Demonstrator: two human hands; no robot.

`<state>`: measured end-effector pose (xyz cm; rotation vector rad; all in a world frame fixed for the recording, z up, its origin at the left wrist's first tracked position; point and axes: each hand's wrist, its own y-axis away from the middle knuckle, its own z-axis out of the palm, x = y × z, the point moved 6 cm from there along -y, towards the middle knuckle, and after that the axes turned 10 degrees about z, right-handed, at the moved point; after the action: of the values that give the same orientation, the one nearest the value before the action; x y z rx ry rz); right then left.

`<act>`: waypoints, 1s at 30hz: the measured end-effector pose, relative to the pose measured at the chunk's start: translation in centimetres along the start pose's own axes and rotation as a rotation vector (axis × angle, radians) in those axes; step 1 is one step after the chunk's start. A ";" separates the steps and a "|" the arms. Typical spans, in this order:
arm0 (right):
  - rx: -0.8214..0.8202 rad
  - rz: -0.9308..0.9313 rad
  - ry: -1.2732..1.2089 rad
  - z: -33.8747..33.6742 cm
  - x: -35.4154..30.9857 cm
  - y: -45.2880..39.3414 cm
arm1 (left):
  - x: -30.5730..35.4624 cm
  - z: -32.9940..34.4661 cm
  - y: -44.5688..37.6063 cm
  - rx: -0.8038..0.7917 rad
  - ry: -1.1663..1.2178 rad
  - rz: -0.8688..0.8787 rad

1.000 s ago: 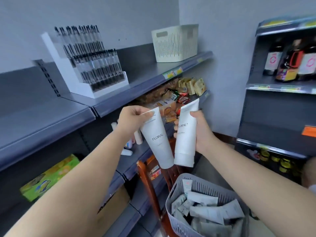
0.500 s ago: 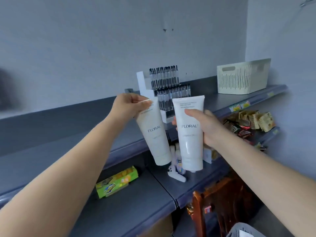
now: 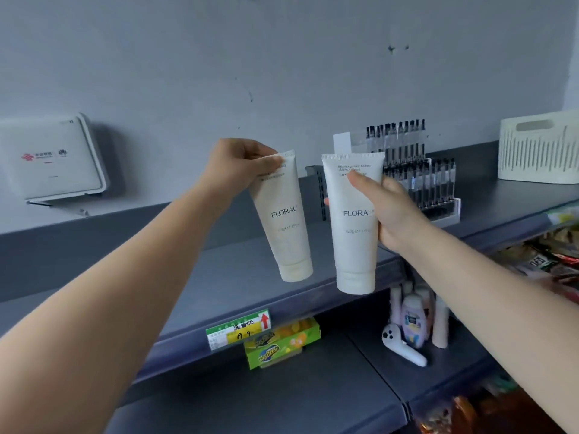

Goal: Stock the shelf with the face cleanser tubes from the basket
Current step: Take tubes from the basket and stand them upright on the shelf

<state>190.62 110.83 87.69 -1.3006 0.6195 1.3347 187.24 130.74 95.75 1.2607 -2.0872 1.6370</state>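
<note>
Both hands up over the top shelf (image 3: 250,277) — left hand (image 3: 241,166) grip pinching one tube (image 3: 283,220) by its crimp, right hand (image 3: 391,208) grip wrapped round another tube (image 3: 354,233), caps down.

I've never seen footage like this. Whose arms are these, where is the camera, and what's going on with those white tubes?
There is no machine here: these are a person's two bare arms, filmed by a wide-angle camera worn on the head, looking forward at the hands. That is why the arms reach in from the bottom corners.

The left hand pinches one white tube by its flat top end, so it hangs tilted, cap down. The right hand grips a second tube around its body, upright, cap down. Both read FLORAL.

Both tubes hang in the air in front of a grey shelf. Further right on it stand a pen rack and a cream basket. A price tag is clipped to the shelf's front edge.
</note>
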 end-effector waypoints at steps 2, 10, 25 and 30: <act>-0.032 0.007 -0.009 1.1 0.6 -1.3 | -1.3 -0.7 -0.7 0.003 -0.010 0.007; -0.001 0.048 -0.062 2.3 3.7 -5.9 | -7.1 0.5 -2.8 -0.039 -0.011 -0.042; -0.185 0.163 -0.141 0.9 6.2 -11.9 | -7.5 3.1 -1.5 -0.019 -0.060 -0.062; -0.234 0.176 -0.178 1.4 6.4 -12.1 | -7.7 2.8 -0.3 0.049 -0.067 -0.110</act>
<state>202.73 117.28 85.99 -1.3171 0.4725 1.6887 193.08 132.01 90.17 1.4377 -1.9878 1.6294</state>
